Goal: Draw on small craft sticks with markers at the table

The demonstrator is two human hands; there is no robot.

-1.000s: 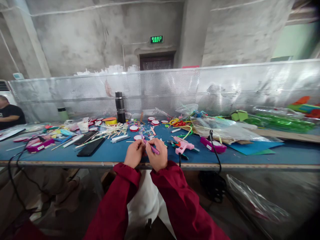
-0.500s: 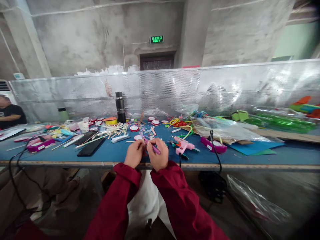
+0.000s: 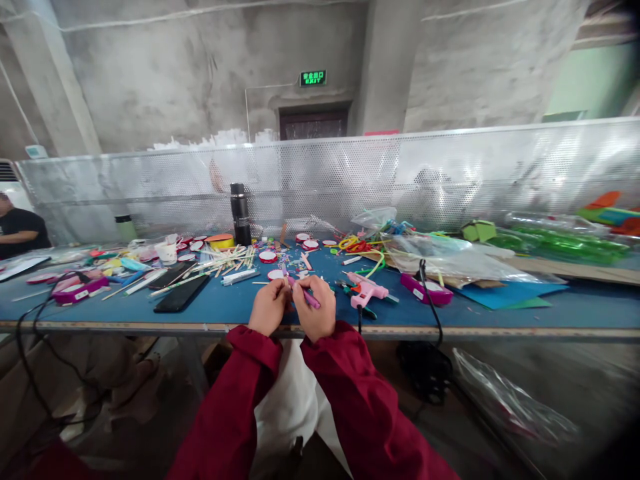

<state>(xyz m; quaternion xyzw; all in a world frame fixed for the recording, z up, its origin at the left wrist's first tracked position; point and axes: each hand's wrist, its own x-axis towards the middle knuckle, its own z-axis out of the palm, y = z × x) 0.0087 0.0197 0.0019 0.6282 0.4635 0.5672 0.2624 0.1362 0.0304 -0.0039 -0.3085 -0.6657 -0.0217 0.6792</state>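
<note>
Close together over the near edge of the blue table, both my hands are closed with fingertips meeting. My right hand (image 3: 319, 308) is wrapped round a purple pen (image 3: 312, 299) that slants down to the right from the fingers. My left hand (image 3: 269, 307) is in a pinch; what lies in its fingers is mostly hidden. A small light-purple piece (image 3: 285, 270) shows just above the fingertips. Beside the left hand a thin stick (image 3: 259, 283) points left, and a round white-faced piece with a red rim (image 3: 275, 275) lies just beyond.
To the right lie a pink glue gun (image 3: 369, 291) and a purple box with a cord (image 3: 426, 290). Wooden sticks (image 3: 240, 259), a black phone (image 3: 181, 294), a marker (image 3: 240, 277) and a black flask (image 3: 241, 217) are to the left. Another person (image 3: 21, 227) sits far left.
Hardly anything differs. Both hands keep their place and grip, and the view has shifted very slightly.
</note>
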